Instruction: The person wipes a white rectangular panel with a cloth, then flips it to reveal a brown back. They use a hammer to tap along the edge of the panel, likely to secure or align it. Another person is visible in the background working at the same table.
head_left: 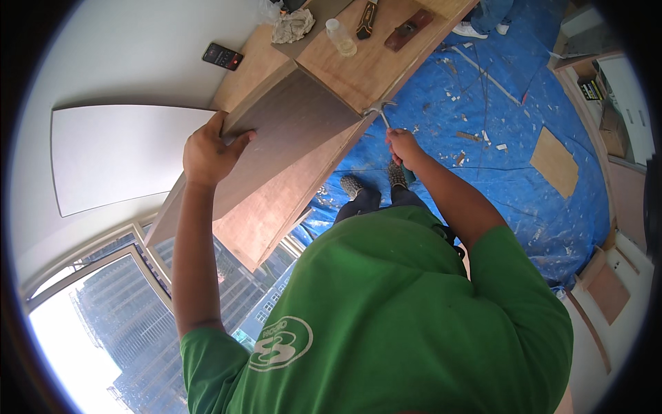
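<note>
A long grey-brown wooden board (296, 110) rests tilted on the plywood bench (324, 62). My left hand (210, 152) grips its upper edge, thumb on the near face and fingers over the far side. My right hand (402, 146) is closed round the handle of a claw hammer (378, 107). The hammer's head is beside the board's right-hand corner, at the bench edge; whether they touch I cannot tell. Behind the board lie a clear bottle with a white cap (340, 37), a utility knife (367, 19) and a reddish-brown hand plane (409, 30).
A phone (222, 56) and a crumpled cloth (294, 26) lie at the back left. A white panel (124, 155) stands left, above a window (103, 303). Scraps litter the blue floor sheet (510, 145). Another person's shoe (470, 30) shows beyond the bench. Cabinets (624, 103) line the right.
</note>
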`<action>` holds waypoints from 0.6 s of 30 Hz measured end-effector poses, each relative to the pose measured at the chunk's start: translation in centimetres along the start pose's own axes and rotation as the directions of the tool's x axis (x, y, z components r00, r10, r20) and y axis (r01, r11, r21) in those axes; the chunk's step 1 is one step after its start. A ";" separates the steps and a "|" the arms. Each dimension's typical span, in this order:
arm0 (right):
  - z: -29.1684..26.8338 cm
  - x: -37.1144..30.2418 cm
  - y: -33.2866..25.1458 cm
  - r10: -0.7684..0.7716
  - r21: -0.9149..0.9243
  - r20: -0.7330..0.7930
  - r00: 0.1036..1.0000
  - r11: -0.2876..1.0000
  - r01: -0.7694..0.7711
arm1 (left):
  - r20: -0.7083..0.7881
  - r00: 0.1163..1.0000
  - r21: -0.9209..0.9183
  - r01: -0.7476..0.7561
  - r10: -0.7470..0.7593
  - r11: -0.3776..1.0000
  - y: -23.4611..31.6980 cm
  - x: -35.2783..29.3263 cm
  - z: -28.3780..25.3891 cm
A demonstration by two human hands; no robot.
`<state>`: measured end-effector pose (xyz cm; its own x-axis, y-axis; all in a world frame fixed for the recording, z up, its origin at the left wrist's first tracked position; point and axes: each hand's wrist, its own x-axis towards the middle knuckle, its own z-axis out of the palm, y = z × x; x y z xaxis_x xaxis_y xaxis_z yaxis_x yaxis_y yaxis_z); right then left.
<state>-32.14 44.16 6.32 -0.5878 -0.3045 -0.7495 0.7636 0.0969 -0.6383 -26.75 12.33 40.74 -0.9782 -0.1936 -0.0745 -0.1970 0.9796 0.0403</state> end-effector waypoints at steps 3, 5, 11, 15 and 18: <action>0.0 0.1 0.0 0.029 0.175 -0.086 0.996 0.984 -0.014 | 0.007 1.000 0.015 -0.008 0.008 1.000 -0.2 0.2 0.0; -0.1 -0.1 0.0 0.063 0.115 -0.042 0.997 0.992 -0.058 | -0.006 1.000 -0.012 -0.013 0.013 1.000 -0.2 0.2 0.0; -0.3 -0.6 0.0 0.147 0.090 0.039 0.988 0.985 -0.150 | 0.006 1.000 0.041 0.013 -0.013 0.999 -0.2 0.3 0.0; 0.0 -1.1 0.7 0.180 0.189 -0.042 0.983 0.967 -0.169 | 0.006 1.000 0.042 0.019 -0.019 0.999 -0.3 -0.3 0.0; 0.1 -1.3 1.4 0.135 0.135 -0.035 0.990 0.982 -0.129 | -0.010 1.000 0.039 0.010 -0.010 0.999 -0.3 -0.9 0.0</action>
<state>-30.22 44.63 6.42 -0.4885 -0.2557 -0.8343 0.8620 0.0067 -0.5068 -25.80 12.19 40.78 -0.9769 -0.2038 -0.0649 -0.2042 0.9789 0.0009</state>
